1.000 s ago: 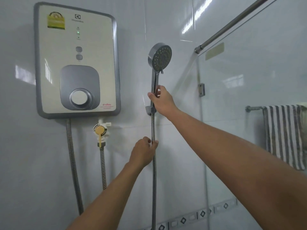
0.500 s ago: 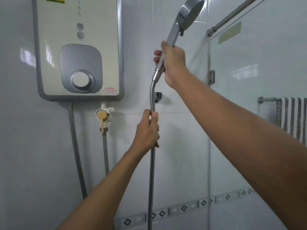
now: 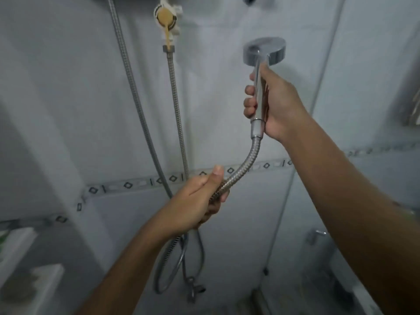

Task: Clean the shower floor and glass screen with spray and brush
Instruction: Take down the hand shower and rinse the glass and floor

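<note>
Tiled wall (image 3: 227, 105): pale, fills most of the view; a band of diamond-pattern border tiles (image 3: 127, 184) crosses it at mid height.
Glass screen (image 3: 359, 71): right side of the view, its near edge slanting from the top down toward the floor; what lies behind it is blurred.
Shower floor (image 3: 318, 294): bottom right, blurred; its condition cannot be told.
Ledge (image 3: 20, 244): lower left, carrying white objects too blurred to identify.
Right hand (image 3: 275, 103): fingers curled round the chrome handle, thumb up its side; held in front of the wall, left of the screen edge.
Left hand (image 3: 195, 201): lower and to the left, fingers wrapped round the hose, thumb lying straight along it.
Shower hose (image 3: 244, 164): leaves the handle base, bends in a curve into the left hand, and goes on below it to a hanging loop near the floor.
Wall hoses (image 3: 136, 98): two metal hoses hang side by side, left of centre.
Shower head (image 3: 264, 51): above the right fist, its chrome back toward the camera.
Valve (image 3: 167, 19): top centre, white with a yellow lever pointing down, atop the right-hand wall hose.
</note>
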`<action>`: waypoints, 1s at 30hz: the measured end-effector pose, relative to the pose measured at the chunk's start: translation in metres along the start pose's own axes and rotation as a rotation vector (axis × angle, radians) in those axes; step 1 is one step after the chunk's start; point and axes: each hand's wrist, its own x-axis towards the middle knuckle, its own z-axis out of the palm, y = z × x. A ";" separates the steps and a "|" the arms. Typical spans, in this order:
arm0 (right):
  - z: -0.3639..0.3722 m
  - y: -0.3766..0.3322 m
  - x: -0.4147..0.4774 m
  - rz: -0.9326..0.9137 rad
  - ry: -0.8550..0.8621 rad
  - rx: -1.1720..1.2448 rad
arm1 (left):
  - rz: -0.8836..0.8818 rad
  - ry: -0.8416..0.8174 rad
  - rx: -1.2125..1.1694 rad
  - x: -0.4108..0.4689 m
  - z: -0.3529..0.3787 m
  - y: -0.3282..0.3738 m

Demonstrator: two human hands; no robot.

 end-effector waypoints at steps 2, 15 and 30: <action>-0.016 0.052 -0.017 0.075 0.040 0.025 | -0.120 0.021 0.009 -0.020 -0.001 -0.041; -0.078 0.281 -0.090 0.394 0.387 -0.058 | -0.544 0.444 0.265 -0.028 0.014 -0.306; -0.119 0.356 -0.064 0.369 0.364 -0.224 | -0.755 0.656 0.195 0.040 0.051 -0.398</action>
